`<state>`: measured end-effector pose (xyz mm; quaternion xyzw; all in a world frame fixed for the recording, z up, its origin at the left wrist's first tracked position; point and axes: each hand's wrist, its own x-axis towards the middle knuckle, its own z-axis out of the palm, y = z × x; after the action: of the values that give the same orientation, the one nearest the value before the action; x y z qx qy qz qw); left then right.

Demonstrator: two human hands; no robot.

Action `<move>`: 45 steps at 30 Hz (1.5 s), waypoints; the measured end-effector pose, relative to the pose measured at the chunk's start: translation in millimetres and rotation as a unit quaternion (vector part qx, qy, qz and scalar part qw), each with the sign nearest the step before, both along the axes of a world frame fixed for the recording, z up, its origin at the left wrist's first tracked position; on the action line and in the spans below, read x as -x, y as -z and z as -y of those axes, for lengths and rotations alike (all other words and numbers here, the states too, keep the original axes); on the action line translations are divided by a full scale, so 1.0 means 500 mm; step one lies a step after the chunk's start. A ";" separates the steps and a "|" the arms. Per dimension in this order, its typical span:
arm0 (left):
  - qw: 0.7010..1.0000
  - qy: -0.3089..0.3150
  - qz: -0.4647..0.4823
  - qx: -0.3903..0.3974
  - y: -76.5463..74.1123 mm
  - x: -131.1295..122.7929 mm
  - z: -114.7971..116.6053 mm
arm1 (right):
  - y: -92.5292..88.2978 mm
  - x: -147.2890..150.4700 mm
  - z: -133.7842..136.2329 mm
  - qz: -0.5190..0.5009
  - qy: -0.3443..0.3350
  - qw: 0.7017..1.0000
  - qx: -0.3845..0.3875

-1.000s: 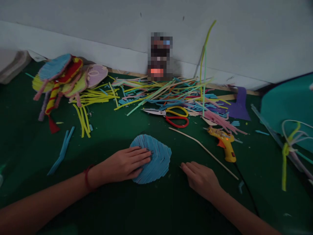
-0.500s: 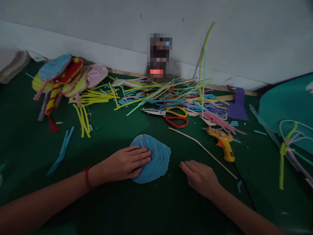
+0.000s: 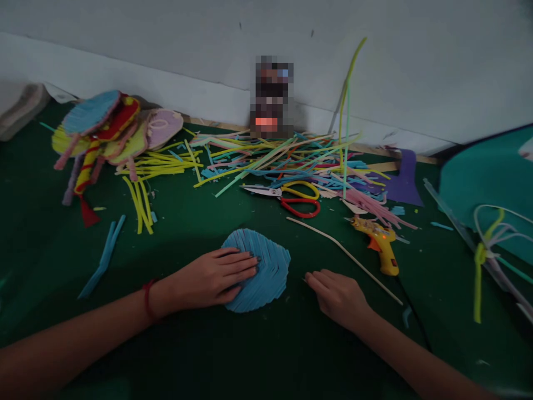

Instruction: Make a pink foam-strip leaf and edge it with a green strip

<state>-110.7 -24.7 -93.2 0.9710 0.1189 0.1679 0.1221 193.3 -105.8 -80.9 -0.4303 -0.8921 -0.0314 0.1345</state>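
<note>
My left hand (image 3: 219,278) lies flat with its fingers stretched over the left half of a blue leaf-shaped panel (image 3: 270,278) made of pipe cleaner strips laid side by side. Right of the panel and apart from it, my right hand (image 3: 337,297) rests closed on the green table, thumb and forefinger pinched. Whatever sits between those fingertips is too small to make out. Beyond the right hand lies a pale bent pipe cleaner (image 3: 343,250). A yellow glue gun (image 3: 383,247) with a lit orange light is to its right, and scissors (image 3: 295,197) lie behind the panel.
Colourful pipe cleaners (image 3: 266,161) are heaped along the wall, below a blurred-out upright object (image 3: 271,97). Finished fans (image 3: 94,114) are piled at the back left. Blue pipe cleaners (image 3: 104,258) lie left. A teal sheet (image 3: 483,172) and the glue gun's cord (image 3: 416,316) are right.
My right hand has shifted very slightly to the left and up. The left hand and the blue panel stay in the same place.
</note>
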 end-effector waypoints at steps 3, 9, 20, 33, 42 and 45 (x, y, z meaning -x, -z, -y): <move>1.000 0.000 -0.004 -0.001 -0.001 0.000 -0.001 | 0.003 0.004 0.004 -0.004 0.009 1.000 -0.006; 1.000 0.002 0.001 -0.018 -0.001 -0.001 -0.001 | 0.003 0.004 0.005 0.003 0.001 1.000 -0.003; 0.997 -0.018 0.032 -0.066 -0.011 0.010 0.013 | -0.002 0.005 0.003 0.015 0.008 1.000 0.001; 0.998 -0.033 0.033 -0.053 -0.010 0.007 0.012 | -0.019 -0.001 0.014 0.064 -0.005 0.998 -0.013; 0.999 -0.034 0.038 0.013 -0.004 0.006 0.010 | -0.044 0.000 0.003 0.101 -0.023 0.995 -0.001; 0.999 -0.027 0.037 0.012 -0.004 0.006 0.009 | -0.029 0.004 0.010 0.080 -0.004 0.997 0.010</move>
<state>-113.7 -29.3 -91.3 0.9589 0.1428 0.2058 0.1334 191.4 -110.6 -66.4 -0.4240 -0.9020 -0.0568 0.0584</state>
